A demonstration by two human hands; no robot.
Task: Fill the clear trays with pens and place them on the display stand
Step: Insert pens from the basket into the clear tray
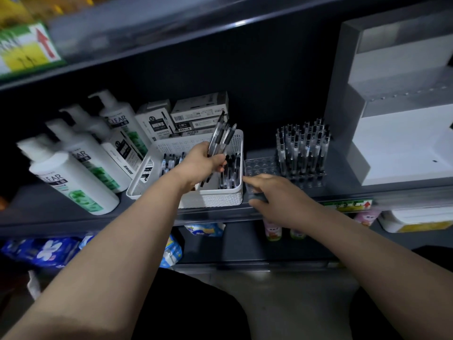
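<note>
Gripping a bunch of pens [220, 141], the left hand [203, 163] is held just above the white basket [213, 197], likely so they can be fed one by one into a tray. The empty clear tray [261, 165] is seen just right of the basket. The right hand [274, 195] is laid at its near edge, probably to steady it; pinch or mere touch cannot be told. A filled tray [308, 179] is stood further right of the basket, with the display stand [392, 148] beyond, no tray seen on it. "CLEAR" is read on the bottles [73, 177] left of the basket, and "0.5" and what looks like "HQ35" on the boxes [186, 119] behind it.
</note>
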